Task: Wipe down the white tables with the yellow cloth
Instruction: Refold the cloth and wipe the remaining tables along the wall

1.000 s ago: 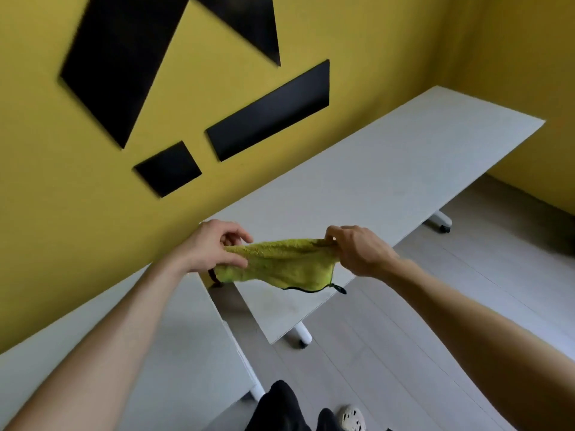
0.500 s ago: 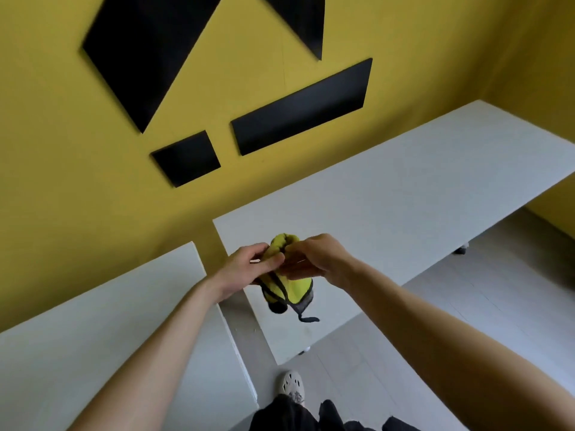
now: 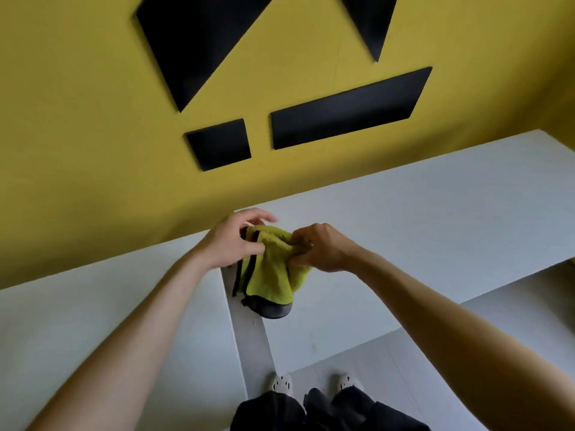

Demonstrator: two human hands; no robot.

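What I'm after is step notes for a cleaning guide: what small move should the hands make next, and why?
Probably lower the yellow cloth onto the left end of the right white table and flatten it. The left hand and right hand both grip it, bunched and hanging over that end, so no wiping seems begun.

The cloth (image 3: 270, 275) is showing yellow-green with black edging and a dark grey underside. Flanking the cloth, the left table (image 3: 93, 321) and right table (image 3: 435, 228) are showing plain white. Above the cloth, the wall (image 3: 77, 135) is showing mustard yellow, carrying black geometric panels (image 3: 342, 110).
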